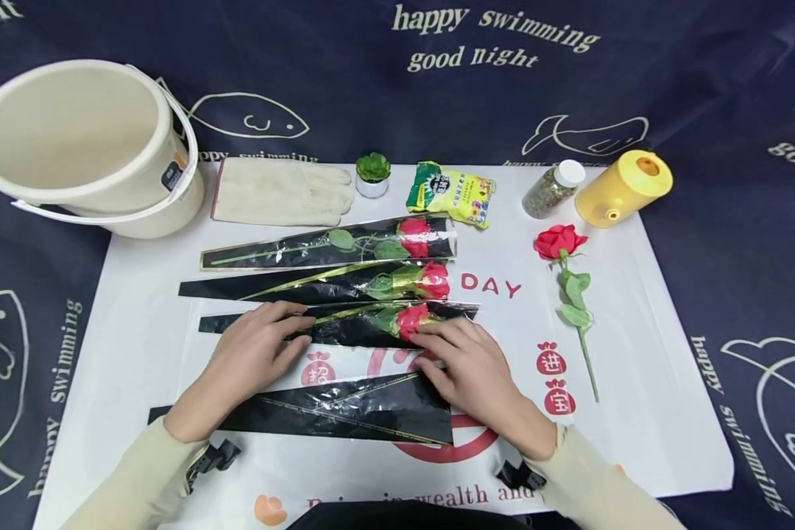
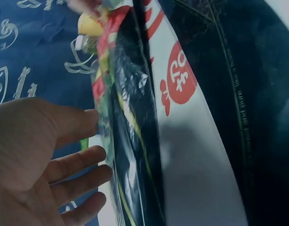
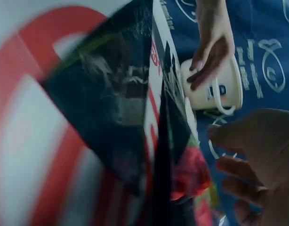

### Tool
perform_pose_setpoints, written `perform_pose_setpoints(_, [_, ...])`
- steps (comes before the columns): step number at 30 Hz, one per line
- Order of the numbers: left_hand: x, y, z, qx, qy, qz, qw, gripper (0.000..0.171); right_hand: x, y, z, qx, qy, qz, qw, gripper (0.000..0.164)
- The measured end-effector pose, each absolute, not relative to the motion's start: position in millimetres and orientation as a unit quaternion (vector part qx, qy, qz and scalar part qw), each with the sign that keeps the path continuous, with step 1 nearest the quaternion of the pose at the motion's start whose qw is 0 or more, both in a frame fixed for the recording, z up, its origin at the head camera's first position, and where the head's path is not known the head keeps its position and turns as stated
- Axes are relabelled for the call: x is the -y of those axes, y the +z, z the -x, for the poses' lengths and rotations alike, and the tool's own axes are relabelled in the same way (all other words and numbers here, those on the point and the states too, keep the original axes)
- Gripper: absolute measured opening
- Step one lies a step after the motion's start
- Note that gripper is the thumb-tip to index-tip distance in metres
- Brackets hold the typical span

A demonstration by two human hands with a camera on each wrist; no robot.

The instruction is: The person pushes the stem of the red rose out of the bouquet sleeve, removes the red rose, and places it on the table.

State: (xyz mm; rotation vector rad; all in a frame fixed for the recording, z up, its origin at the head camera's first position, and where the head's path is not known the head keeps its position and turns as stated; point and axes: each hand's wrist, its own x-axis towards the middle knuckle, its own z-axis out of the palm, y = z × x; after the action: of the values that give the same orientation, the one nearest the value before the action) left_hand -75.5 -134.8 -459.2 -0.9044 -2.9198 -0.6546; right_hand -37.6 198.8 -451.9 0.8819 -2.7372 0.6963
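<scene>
A rose in a black clear-fronted sleeve (image 1: 354, 333) lies between my hands, its red bloom (image 1: 409, 321) toward the right. My left hand (image 1: 255, 350) is at the sleeve's narrow left part, with fingers loosely bent. At its wide end, my right hand (image 1: 470, 364) has its fingertips beside the bloom. Neither hand grips anything; whether the fingertips touch the film is hard to tell. Nearer to me lies a flat black sleeve (image 1: 344, 408) with gold lines and no flower visible. Two more wrapped roses, a middle one (image 1: 414, 281) and a far one (image 1: 414, 237), lie beyond.
A white bucket (image 1: 106, 199) stands at the back left, beside folded gloves (image 1: 278, 193). Along the back are a potted plant (image 1: 373, 173), a yellow-green packet (image 1: 452, 193), a jar (image 1: 550, 193) and a yellow container (image 1: 619, 191). An unwrapped rose (image 1: 573, 294) lies at right.
</scene>
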Motion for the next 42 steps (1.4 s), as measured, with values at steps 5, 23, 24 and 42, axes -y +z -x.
perform_pose_setpoints(5, [126.3, -463.0, 87.5, 0.931, -0.194, 0.308, -0.021, 0.032, -180.7, -446.1, 69.1, 0.924, 0.166, -0.341, 0.055, 0.043])
perform_pose_setpoints(23, [116.7, -457.2, 100.7, 0.903, -0.277, 0.292, -0.152, 0.057, -175.2, -437.7, 84.2, 0.908, 0.091, -0.404, 0.071, 0.015])
perform_pose_setpoints(24, [116.7, -454.5, 102.8, 0.893, -0.295, 0.288, -0.179, 0.060, -177.6, -430.5, 83.6, 0.906, 0.093, -0.404, 0.083, 0.016])
perform_pose_setpoints(42, [111.5, -415.7, 126.7, 0.804, -0.466, 0.249, -0.272, 0.024, -196.9, -357.1, 84.4, 0.843, 0.368, -0.350, 0.176, 0.030])
